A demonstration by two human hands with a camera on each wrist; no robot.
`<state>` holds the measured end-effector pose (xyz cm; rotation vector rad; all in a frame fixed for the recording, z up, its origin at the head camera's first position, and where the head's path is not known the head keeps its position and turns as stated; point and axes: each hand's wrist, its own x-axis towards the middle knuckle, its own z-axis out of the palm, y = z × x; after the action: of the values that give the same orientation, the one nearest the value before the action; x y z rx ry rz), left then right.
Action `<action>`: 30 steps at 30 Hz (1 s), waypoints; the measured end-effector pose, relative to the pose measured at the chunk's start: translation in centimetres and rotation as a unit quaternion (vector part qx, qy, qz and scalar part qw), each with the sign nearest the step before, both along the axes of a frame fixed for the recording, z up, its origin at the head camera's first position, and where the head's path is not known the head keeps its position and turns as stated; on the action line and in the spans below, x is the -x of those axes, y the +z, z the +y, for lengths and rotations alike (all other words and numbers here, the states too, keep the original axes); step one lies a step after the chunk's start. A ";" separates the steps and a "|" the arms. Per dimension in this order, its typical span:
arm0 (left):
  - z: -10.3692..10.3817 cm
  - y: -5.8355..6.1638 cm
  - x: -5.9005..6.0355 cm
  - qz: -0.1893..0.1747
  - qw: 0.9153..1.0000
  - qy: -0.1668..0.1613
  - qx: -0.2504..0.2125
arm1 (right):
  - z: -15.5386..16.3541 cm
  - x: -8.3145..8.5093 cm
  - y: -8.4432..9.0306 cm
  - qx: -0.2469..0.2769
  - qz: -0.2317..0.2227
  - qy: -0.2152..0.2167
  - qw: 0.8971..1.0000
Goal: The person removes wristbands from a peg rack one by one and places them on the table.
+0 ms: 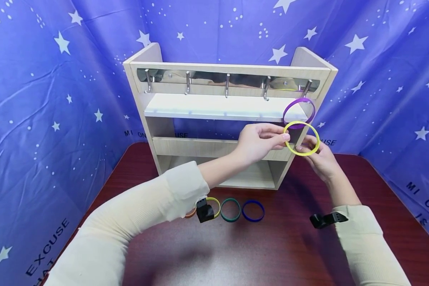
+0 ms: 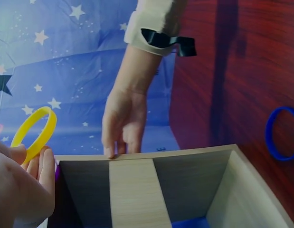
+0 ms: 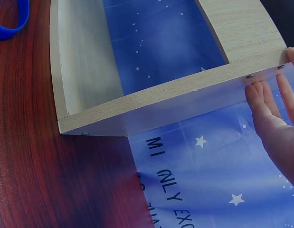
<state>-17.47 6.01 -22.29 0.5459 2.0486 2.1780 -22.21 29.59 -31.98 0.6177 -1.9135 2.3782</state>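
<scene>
The thin yellow silicone ring band [image 1: 302, 138] is up in front of me, held between both hands just below the purple silicone ring band [image 1: 299, 113], which hangs on the metal hook [image 1: 305, 89] farthest toward my right hand. My left hand [image 1: 259, 141] pinches the yellow band's left edge between thumb and fingertips. My right hand [image 1: 319, 159] supports its lower right edge with curled fingers; from the right wrist view the fingers look fairly straight beside the pale wooden shelf rack [image 1: 207, 147], so exact curl is uncertain.

Judgement: band is very light, soft and floppy, slightly tacky rather than slippery, not fragile. Best held at opposite edges so the loop stays open.

Below my left forearm on the dark red table [image 1: 289, 246] lie another yellow band [image 1: 214, 203], a green band [image 1: 230, 209] and a blue band [image 1: 253, 210].
</scene>
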 end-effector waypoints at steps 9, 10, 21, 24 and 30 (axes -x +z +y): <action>0.1 -1.9 -0.2 -0.036 0.999 -0.013 0.006 | 0.0 0.0 0.2 -0.008 -0.024 -0.017 1.000; 0.1 -2.1 -0.2 -0.038 0.999 -0.016 0.009 | 0.0 0.0 0.2 -0.009 -0.025 -0.017 1.000; -0.2 -4.2 -0.3 -0.066 0.997 -0.014 0.046 | 0.0 0.0 -0.2 0.027 0.006 0.012 1.000; -0.2 -4.6 -0.3 -0.072 0.996 -0.009 0.056 | 0.1 0.0 -0.1 0.007 -0.003 -0.004 1.000; -0.1 -5.3 -0.3 -0.085 0.994 0.003 0.062 | 0.2 0.1 -0.1 -0.003 -0.015 -0.009 1.000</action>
<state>-17.15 5.88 -27.62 0.3285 2.0779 2.0076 -22.28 29.76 -32.05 0.5664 -1.9298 2.3854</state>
